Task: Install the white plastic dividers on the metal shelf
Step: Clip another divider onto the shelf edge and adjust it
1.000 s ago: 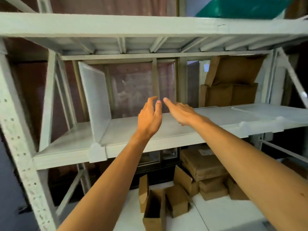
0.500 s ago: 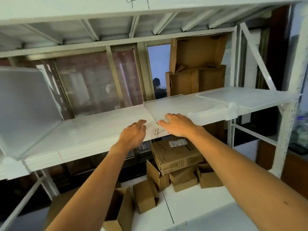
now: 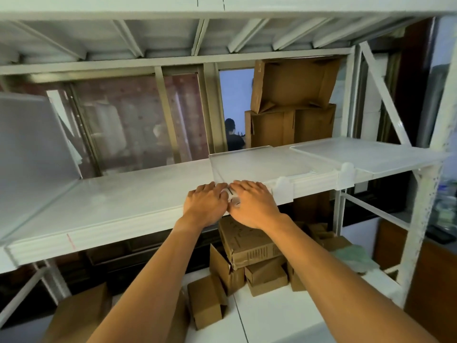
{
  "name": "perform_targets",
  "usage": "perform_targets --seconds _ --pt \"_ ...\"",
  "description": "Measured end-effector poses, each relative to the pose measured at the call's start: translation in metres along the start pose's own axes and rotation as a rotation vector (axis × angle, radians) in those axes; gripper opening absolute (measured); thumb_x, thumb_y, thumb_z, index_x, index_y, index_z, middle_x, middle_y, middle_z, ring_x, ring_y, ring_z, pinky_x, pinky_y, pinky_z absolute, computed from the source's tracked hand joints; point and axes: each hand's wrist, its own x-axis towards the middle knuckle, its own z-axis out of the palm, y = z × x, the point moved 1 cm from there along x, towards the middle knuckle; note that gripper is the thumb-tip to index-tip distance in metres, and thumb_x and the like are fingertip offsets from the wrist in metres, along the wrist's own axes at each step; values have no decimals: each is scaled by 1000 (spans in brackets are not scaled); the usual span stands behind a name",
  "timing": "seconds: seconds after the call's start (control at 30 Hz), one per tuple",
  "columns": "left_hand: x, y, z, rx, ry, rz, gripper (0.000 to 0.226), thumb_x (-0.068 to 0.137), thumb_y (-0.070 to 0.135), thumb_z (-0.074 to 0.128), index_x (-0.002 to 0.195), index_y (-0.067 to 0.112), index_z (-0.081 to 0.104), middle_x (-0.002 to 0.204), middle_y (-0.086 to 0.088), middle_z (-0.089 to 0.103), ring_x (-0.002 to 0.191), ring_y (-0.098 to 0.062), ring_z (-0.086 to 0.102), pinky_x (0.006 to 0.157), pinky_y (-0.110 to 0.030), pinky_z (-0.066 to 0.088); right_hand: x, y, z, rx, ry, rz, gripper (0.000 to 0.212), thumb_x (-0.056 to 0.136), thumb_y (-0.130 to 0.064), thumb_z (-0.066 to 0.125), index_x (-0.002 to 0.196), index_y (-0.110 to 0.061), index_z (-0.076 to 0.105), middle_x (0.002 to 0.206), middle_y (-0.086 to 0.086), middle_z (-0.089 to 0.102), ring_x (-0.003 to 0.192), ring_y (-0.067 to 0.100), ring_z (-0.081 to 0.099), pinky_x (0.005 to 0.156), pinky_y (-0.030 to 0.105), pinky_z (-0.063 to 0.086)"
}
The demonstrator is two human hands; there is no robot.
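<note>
A white metal shelf (image 3: 118,204) runs across the view at chest height. One white plastic divider (image 3: 29,144) stands upright on it at the left. Two more dividers lie flat on the shelf: one (image 3: 259,162) in the middle, another (image 3: 371,154) at the right, with white clips (image 3: 347,169) on the front edge. My left hand (image 3: 206,206) and my right hand (image 3: 252,204) sit side by side at the shelf's front edge, on the near corner of the middle flat divider. Both hands curl over the edge there; a small white piece (image 3: 233,200) shows between them.
Cardboard boxes (image 3: 291,110) are stacked behind the shelf at the back right. More boxes (image 3: 247,256) lie on the lower level beneath my arms. The upper shelf (image 3: 222,11) hangs close overhead. A perforated upright post (image 3: 420,219) stands at the right. A person (image 3: 233,137) stands far behind.
My view has shifted right along the shelf. Both hands came down from mid-air onto the front edge and moved together at the corner of the flat middle divider.
</note>
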Motion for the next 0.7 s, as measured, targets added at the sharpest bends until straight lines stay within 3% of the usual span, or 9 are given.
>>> perform_targets --seconds 0.2,0.37,0.43,0.57,0.7 --pt "4 -1 2 -56 37 5 49 96 45 16 127 24 48 133 -1 55 120 -26 55 100 -48 41 1 -13 -9 -53 -180 4 64 96 -44 34 154 -24 18 163 -1 17 149 19 14 122 46 9" --pt "5 -6 10 56 49 66 78 85 50 -2 141 22 43 153 -5 41 138 -30 41 105 -54 38 -2 -17 -15 -102 -299 37 60 102 -39 26 156 -25 4 165 -4 -1 151 15 -1 122 43 0" --pt "4 -6 10 56 54 68 74 88 50 0 144 25 40 156 -3 38 143 -27 37 110 -53 33 -2 -17 -18 -104 -328 44 60 102 -39 23 156 -26 2 164 -4 -3 150 14 -4 122 41 -2" --pt "3 -5 10 60 81 67 64 93 46 8 145 26 41 157 -2 37 143 -24 37 110 -49 32 1 -17 -27 -120 -373 31 57 102 -41 19 156 -26 7 164 -3 2 151 15 2 122 42 0" --pt "-1 0 7 33 161 38 52 100 43 19 141 25 45 149 -2 47 135 -22 47 107 -44 36 9 -2 -49 12 -258 72 52 104 -39 23 153 -22 26 160 2 25 146 23 26 117 41 18"
